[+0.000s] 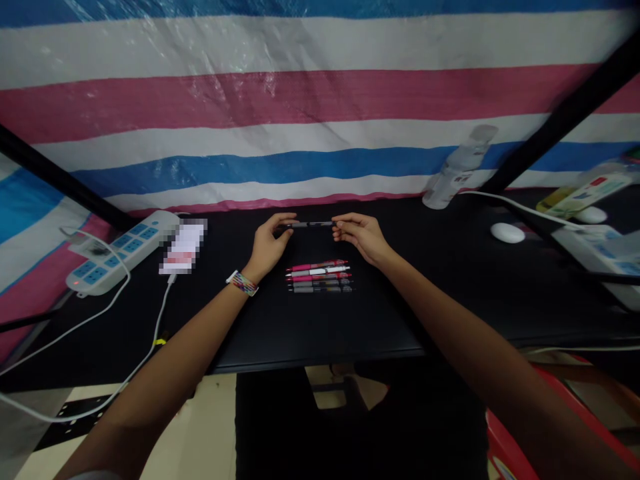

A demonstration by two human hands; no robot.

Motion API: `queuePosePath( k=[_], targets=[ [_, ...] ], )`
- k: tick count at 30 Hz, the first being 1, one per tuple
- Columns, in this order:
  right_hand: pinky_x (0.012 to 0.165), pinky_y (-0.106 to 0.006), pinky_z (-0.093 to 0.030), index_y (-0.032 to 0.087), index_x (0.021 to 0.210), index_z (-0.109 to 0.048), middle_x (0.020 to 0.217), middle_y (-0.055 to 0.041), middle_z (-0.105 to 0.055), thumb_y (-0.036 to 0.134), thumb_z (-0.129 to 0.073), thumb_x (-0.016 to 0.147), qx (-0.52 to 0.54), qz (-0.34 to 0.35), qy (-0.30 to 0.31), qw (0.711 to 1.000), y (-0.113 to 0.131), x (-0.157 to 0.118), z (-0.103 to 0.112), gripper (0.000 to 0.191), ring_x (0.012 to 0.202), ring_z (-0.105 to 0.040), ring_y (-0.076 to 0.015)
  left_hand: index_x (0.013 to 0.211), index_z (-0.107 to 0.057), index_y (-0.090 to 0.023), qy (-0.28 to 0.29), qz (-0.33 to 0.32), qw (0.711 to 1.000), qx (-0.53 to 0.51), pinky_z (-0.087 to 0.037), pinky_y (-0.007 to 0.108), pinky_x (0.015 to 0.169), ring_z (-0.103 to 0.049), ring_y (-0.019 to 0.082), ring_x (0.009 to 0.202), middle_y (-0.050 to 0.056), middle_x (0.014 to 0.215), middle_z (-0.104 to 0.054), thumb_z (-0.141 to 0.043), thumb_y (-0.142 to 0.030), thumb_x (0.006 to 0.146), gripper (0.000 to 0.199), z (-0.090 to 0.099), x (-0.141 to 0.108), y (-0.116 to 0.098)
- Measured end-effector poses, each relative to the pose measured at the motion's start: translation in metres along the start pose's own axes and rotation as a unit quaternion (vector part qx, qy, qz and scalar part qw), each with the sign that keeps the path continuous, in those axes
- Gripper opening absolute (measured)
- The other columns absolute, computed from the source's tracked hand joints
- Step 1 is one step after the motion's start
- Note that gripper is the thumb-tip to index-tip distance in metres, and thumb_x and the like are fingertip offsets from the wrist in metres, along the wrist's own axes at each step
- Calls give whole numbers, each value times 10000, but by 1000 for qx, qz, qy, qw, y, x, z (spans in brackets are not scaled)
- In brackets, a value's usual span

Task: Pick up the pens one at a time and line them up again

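A dark pen (pixel 314 225) lies level between my two hands, just above or on the black tabletop; I cannot tell which. My left hand (pixel 270 241) pinches its left end between thumb and fingers, and a patterned band circles that wrist. At the pen's right end, the fingertips of my right hand (pixel 363 235) are closed on it. Nearer to me, several pens (pixel 320 277) are laid side by side in a row, all pointing the same way. Some have red parts, one is white and grey, and the nearest ones are dark grey.
To the left are a white power strip (pixel 127 250) and a charging phone (pixel 185 243) with white cables. A clear bottle (pixel 457 170) stands at the back right, near a white mouse-like object (pixel 507 233). Farther right is another power strip (pixel 595 247). Striped sheeting (pixel 300 100) hangs behind.
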State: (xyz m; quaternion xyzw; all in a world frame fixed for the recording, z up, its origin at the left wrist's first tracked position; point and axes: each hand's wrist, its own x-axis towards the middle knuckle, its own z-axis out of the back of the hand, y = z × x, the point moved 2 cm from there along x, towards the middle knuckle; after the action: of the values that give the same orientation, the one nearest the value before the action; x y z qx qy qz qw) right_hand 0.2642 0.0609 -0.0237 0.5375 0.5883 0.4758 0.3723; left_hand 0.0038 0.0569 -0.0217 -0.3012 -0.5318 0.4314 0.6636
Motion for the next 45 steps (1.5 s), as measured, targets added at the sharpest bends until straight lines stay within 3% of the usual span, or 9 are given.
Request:
queuePosePath(
  k=[6,11,17,21,25,29,34,40,45],
  targets=[
    [836,-401,-672,214,970,-875,855,-50,-797,436,-1047,696,-2,7,1,1000,-1,0,0,392,786,-744,-191,1231,-825,-206,7,31,999,21,-593,411,1023,-803,259,1085,94,1169,-856,-832,-252,898,336,-1,-1,1],
    [815,-376,-663,205,965,-882,844,-49,-803,425,-1049,670,5,8,0,1000,-3,1,1,404,765,-749,-182,1028,-873,-201,16,45,998,30,-610,382,864,-783,244,871,72,888,-851,-771,-453,984,275,-1,-1,-2],
    [799,-368,-649,194,930,-875,819,-51,-788,362,-1025,691,18,-6,-7,1000,-2,2,3,329,751,-727,-180,1031,-903,-244,11,3,999,43,-579,404,894,-758,256,930,71,960,-863,-862,-373,910,182,1,-2,-4],
    [826,-346,-644,188,999,-844,845,-50,-776,272,-918,817,68,-41,2,997,3,1,-1,214,785,-716,-176,1057,-904,-255,6,-5,999,31,-567,399,880,-742,242,913,71,998,-860,-867,-379,918,191,1,-2,-4],
    [783,-317,-659,164,1178,-795,908,-88,-779,335,-643,1017,204,-133,43,969,13,-5,-9,280,826,-728,-196,1066,-892,-237,3,2,1000,-5,-579,395,899,-766,236,922,77,1049,-865,-867,-373,920,201,-1,-2,-4],
    [723,-258,-656,154,1204,-749,926,-88,-781,234,-485,1068,299,-172,35,938,19,-9,-15,308,813,-729,-171,1061,-888,-236,2,1,1000,-8,-580,379,885,-776,233,934,70,1049,-868,-863,-365,925,189,-2,-2,-7],
    [669,-193,-628,167,1141,-720,801,-42,-735,103,-484,1043,324,-180,10,929,17,-9,-17,263,679,-684,-125,1079,-886,-240,11,-2,1000,7,-584,376,883,-772,231,931,67,1058,-869,-852,-381,936,204,-3,-3,-9],
    [676,-229,-660,139,1230,-717,851,-72,-753,197,-486,1064,344,-178,12,922,17,-8,-16,290,740,-721,-153,1069,-887,-243,9,-9,1000,14,-582,376,878,-772,235,934,67,1042,-868,-848,-378,941,190,-3,-3,-10],
    [696,-211,-660,188,1159,-715,830,-32,-744,87,-555,1003,322,-162,10,933,12,-6,-14,245,714,-702,-129,1059,-890,-250,12,-8,1000,15,-588,384,902,-774,235,950,68,1052,-868,-858,-370,939,172,-4,-3,-12]
  ],
)
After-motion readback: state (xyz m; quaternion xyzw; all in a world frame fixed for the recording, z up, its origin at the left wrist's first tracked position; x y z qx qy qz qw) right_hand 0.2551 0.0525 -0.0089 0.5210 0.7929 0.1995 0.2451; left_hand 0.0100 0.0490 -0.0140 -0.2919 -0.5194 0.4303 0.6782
